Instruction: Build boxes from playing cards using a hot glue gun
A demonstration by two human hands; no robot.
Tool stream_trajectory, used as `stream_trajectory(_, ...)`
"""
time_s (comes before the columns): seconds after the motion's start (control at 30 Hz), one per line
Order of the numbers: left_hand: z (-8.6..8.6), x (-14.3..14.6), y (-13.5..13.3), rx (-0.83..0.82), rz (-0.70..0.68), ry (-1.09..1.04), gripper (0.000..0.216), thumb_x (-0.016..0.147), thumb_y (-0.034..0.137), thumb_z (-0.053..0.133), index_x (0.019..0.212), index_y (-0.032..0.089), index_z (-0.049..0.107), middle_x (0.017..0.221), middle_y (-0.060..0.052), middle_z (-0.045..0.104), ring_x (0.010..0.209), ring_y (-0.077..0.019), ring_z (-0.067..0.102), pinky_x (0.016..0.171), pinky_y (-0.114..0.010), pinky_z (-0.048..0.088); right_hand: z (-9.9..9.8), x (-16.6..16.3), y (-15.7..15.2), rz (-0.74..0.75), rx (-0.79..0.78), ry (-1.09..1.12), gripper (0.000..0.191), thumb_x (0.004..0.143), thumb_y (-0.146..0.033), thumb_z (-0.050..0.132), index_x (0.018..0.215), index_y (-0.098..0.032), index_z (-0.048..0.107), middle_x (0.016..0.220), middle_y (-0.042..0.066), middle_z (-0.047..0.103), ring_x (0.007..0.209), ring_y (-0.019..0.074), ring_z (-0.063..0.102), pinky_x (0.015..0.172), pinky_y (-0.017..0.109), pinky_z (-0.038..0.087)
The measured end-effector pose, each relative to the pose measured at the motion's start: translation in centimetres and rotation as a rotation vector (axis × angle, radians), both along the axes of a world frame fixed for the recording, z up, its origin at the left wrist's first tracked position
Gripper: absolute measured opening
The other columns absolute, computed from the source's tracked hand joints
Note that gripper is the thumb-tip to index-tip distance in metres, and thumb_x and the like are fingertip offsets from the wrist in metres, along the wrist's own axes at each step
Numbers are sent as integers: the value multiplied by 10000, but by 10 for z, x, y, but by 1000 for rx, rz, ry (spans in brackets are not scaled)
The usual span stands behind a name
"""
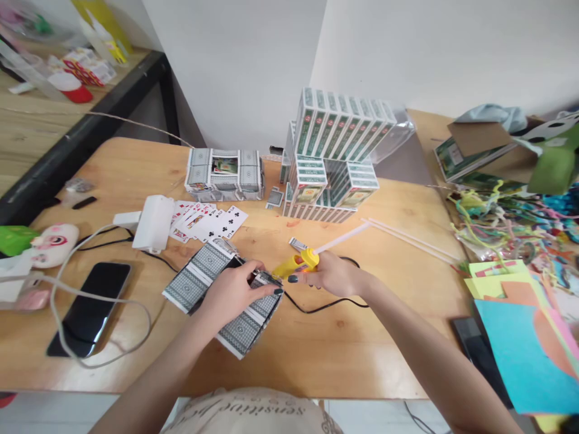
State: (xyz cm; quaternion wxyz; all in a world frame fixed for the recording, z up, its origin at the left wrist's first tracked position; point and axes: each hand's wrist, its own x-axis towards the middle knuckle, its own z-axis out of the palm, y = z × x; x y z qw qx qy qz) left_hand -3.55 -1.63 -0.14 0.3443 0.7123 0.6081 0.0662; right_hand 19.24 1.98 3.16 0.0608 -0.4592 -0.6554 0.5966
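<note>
My right hand (332, 274) is wrapped round a yellow hot glue gun (294, 265), with a white glue stick (341, 236) jutting from its back end. The gun's nozzle points left, close to the edge of a box-like piece built from playing cards (199, 274). On that piece, the grey patterned card backs face up. My left hand (239, 289) grips it near the middle, thumb and fingers at the edge by the nozzle. Whether the nozzle touches the card is too small to tell.
Behind stand another card-built box (226, 175) and stacked card packs (337, 129). Loose playing cards (212, 222) lie beside a white adapter (154, 223). A phone (93, 307) with a cable is at left; coloured paper (525, 343) and yarn (497, 217) at right. Spare glue sticks (411, 241) lie behind my right arm.
</note>
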Motion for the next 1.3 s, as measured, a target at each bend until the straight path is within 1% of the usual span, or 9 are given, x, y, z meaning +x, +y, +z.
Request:
stream_trajectory(0.2,-2,0,0,12,-6,42,501,719,668,524,970,239,581,694,6,667,661,-208,622,567,-265,382,-5,8,-6,-22,-18,-7,353,766,-440,617,986,-165,635,809,31,630,667,136,521,594,241,438)
stream_trajectory(0.4,-3,-1,0,3,2,19,524,704,671,535,998,239,577,844,-22,699,773,-225,647,637,-272,414,-6,13,-12,-40,-29,31,392,773,-454,610,1028,-158,637,766,18,619,651,126,498,584,233,426)
stream_trajectory(0.6,-2,-1,0,-4,0,18,523,708,653,539,1010,229,590,813,-32,695,753,-228,641,631,-277,412,-2,15,-18,-80,-46,19,363,787,-457,597,1011,-175,643,741,7,624,665,136,526,569,232,440)
stream_trajectory(0.77,0,0,-1,-11,16,19,513,697,657,546,983,234,602,762,-19,688,710,-221,633,598,-270,401,1,17,-23,-98,-18,25,379,800,-443,590,1074,-185,632,924,46,670,853,192,601,727,295,502)
stream_trajectory(0.87,-1,0,-1,-7,16,19,506,700,654,546,976,234,602,762,-21,690,717,-221,637,603,-269,402,5,18,-27,-94,20,39,355,810,-414,588,1088,-198,635,1015,55,674,947,211,605,848,333,487)
stream_trajectory(0.93,-2,0,-1,-1,15,14,501,700,653,549,970,235,602,768,-20,694,726,-222,641,609,-268,403,7,18,-31,-81,38,23,322,824,-400,572,1078,-217,646,1027,50,677,969,218,606,875,349,480)
stream_trajectory(1.13,-6,-1,-3,6,22,-5,496,703,652,551,965,233,595,770,-13,693,705,-208,639,610,-264,406,10,26,-46,-87,40,-35,310,830,-402,558,1067,-226,651,1003,47,687,941,232,624,849,366,493)
stream_trajectory(1.23,-5,-1,-3,4,24,-12,493,706,649,551,968,233,591,767,-11,690,697,-206,636,607,-265,405,6,40,-55,-196,61,-51,328,838,-443,530,1045,-213,641,954,54,684,893,229,630,792,344,506)
stream_trajectory(1.3,-4,-1,-2,7,22,-18,487,706,648,550,959,234,590,770,-11,690,697,-207,633,605,-267,402,1,53,-60,-291,139,-104,340,847,-469,496,1007,-198,624,896,62,668,810,219,627,704,321,506)
